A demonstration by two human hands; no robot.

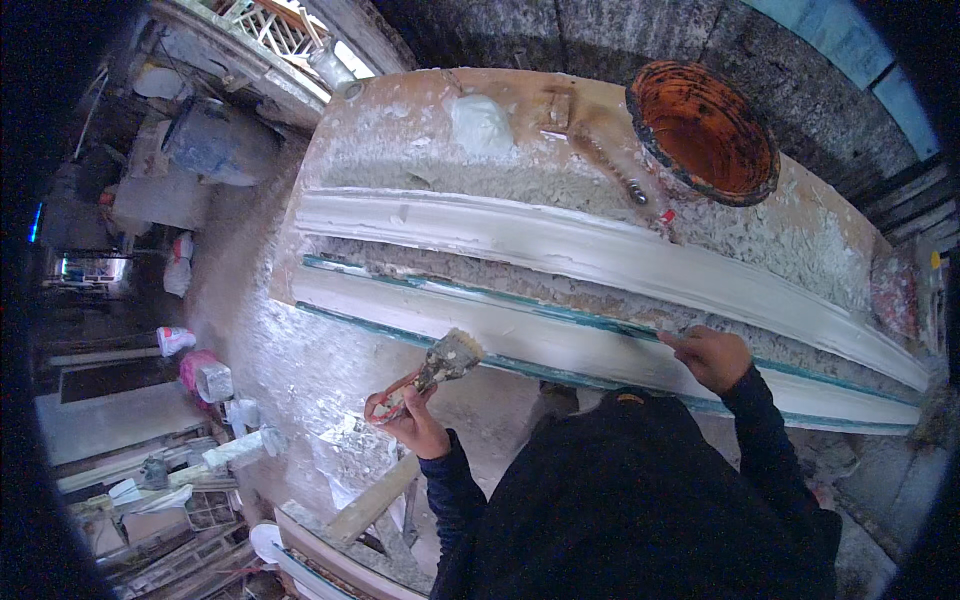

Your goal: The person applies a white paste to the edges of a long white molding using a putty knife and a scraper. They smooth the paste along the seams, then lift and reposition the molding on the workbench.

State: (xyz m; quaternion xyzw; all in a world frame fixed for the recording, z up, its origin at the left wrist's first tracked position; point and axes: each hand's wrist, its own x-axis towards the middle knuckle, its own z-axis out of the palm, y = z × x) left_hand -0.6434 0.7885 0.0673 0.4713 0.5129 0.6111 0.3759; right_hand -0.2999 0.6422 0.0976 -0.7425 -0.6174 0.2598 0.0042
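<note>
— Left hand (408,418)?
— Gripping a paintbrush (432,372), fingers (385,403) wrapping tight round the reddish handle. Holding it low, in front of the bench (420,130), bristle end tilting up and to the right, caked in whitish plaster. Hovering just short of the near moulding's front edge, not touching it.

— Right hand (712,356)?
— Resting on the near white moulding strip (560,345), knuckles up, fingers curling loosely and pressing at the strip's back edge, close to the teal-green form edge (440,287). Holding nothing, as far as showing; fingertips partly hiding, so hard telling exactly.

— Lying on the bench?
— Two long white plaster mouldings running left to right, side by side. The far one (600,248) sitting higher up, rough grey mortar crusting between and behind them. The near one bordering on teal strips along both long edges.

— Standing further back?
— A round rust-orange basin (705,130) sitting at the back right corner of the bench. A lump of white plaster (480,122) lying near the back middle, a small trowel-like tool (600,160) lying between the two.

— Down on the floor?
— Plastic bags and rubble crowding the left, a grey bucket (215,145) standing up left.
</note>
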